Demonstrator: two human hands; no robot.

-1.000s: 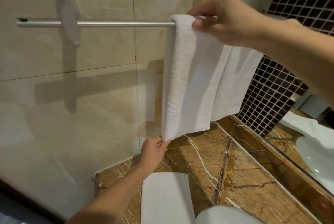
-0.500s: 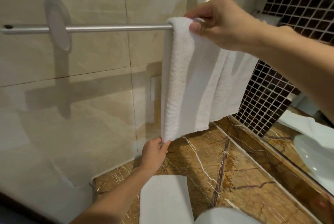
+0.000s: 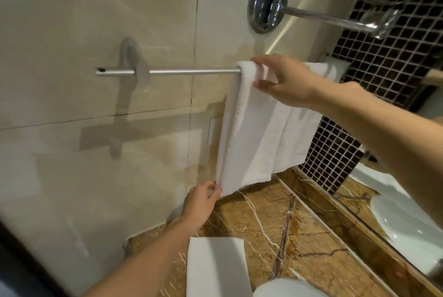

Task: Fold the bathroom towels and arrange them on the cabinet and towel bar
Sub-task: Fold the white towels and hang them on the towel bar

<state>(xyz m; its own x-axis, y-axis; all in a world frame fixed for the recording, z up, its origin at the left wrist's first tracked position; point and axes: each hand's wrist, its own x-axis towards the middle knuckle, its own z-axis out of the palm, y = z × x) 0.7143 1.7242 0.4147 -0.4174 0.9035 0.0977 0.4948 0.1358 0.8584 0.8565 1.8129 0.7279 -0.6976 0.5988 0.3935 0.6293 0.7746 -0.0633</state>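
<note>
Hanging towel: a white terry-cloth towel (image 3: 259,133) was draped over the brushed-metal towel bar (image 3: 191,71), covering the bar's right part and hanging down in folded layers against the beige tiled wall (image 3: 96,20); its lower edge ended just above the brown veined marble cabinet top (image 3: 299,229).
Right hand: the right hand (image 3: 287,80) was at the top of the towel where it crossed the bar, fingers and thumb curled and partly closed, pinching the fold of cloth at its left edge.
Left hand: the left hand (image 3: 200,203) was at the towel's lower left corner, fingertips closed on the hem, touching the cloth.
Folded towel: a second white towel, folded flat into a rectangle (image 3: 215,268), lay on the marble top below the left forearm, well apart from the hanging one.
Wall fitting: a round chrome wall mount with a chrome arm (image 3: 267,4) sat above the bar.
Mosaic: a dark small-square mosaic tile panel (image 3: 383,68) stood to the right of the towel.
Basin: a white ceramic basin (image 3: 407,229) showed at the right edge.
Writing: no brand, label or lettering could be read on any item.
</note>
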